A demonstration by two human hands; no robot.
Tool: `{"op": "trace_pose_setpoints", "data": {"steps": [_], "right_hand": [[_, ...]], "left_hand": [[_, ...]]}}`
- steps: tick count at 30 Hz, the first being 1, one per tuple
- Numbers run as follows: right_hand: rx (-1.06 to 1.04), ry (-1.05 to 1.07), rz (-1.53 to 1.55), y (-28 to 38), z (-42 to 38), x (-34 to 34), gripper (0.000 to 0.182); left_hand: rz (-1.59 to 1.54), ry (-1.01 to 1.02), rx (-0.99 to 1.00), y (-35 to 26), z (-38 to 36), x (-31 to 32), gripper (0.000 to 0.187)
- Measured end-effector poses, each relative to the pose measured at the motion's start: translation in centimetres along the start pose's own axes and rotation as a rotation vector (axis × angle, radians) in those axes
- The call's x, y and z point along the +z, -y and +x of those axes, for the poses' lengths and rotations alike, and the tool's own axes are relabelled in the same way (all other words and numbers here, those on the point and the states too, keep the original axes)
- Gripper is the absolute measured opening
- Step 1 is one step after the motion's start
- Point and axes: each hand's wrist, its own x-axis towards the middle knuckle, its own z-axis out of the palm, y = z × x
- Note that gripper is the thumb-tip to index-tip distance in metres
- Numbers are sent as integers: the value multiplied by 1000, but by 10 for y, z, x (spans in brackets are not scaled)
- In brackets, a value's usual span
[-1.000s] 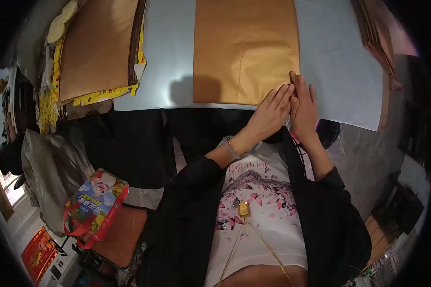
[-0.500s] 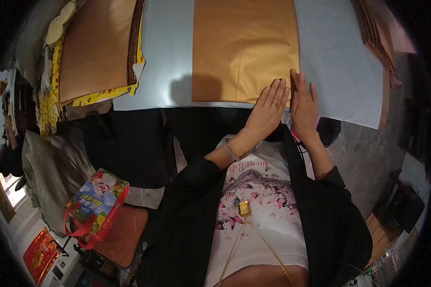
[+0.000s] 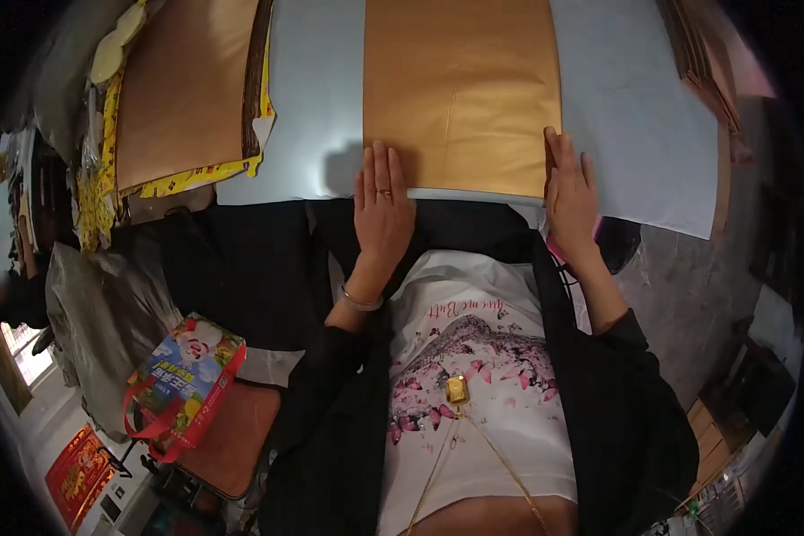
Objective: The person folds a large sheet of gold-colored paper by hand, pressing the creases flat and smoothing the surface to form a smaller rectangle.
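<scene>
A smooth golden-brown sheet, paper-like [image 3: 464, 98], lies flat on a pale blue work surface [image 3: 639, 134], with a faint crease running down its middle. My left hand [image 3: 384, 201] rests flat over the sheet's lower left corner, fingers straight and close together, a ring on one finger. At the lower right edge, my right hand [image 3: 570, 192] is stretched out along the border, its fingertips touching the sheet. Neither hand grips anything that I can see.
To the left stands a stack of brown sheets [image 3: 183, 89] over yellow printed wrapping [image 3: 188, 181]. Another brown stack [image 3: 697, 67] is at the far right. Below left, a colourful gift bag [image 3: 188, 375] sits on a brown stool seat [image 3: 232, 442].
My left hand has moved left, from beside my right hand across to the sheet's lower left corner. My right hand has stayed at the right edge.
</scene>
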Motion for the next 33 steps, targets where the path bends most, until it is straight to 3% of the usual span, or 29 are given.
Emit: {"op": "trace_pose_setpoints", "data": {"steps": [9,15,19,23,25,29,31,33], "right_hand": [[-4,7,16,-4,-1,5,52],[-6,73,60,-1,2,-12,52],[-117,59,31,2,9,-20,47],[-261,116,149,17,29,-23,45],[-331,270,116,21,41,-24,47],[-468,357,14,-1,63,-12,50],[-409,315,-35,-19,70,-13,50],[-231,162,-152,-38,74,-16,51]], "left_hand": [[-21,-121,-37,17,-7,6,65],[-72,-79,-2,20,-11,-4,69],[-125,-172,-6,24,-9,-5,73],[-112,-89,130,29,3,-10,78],[-106,-54,190,33,9,-11,77],[-136,-8,256,38,7,-13,74],[-137,-21,277,40,8,-12,74],[-138,-9,266,39,7,-12,61]]}}
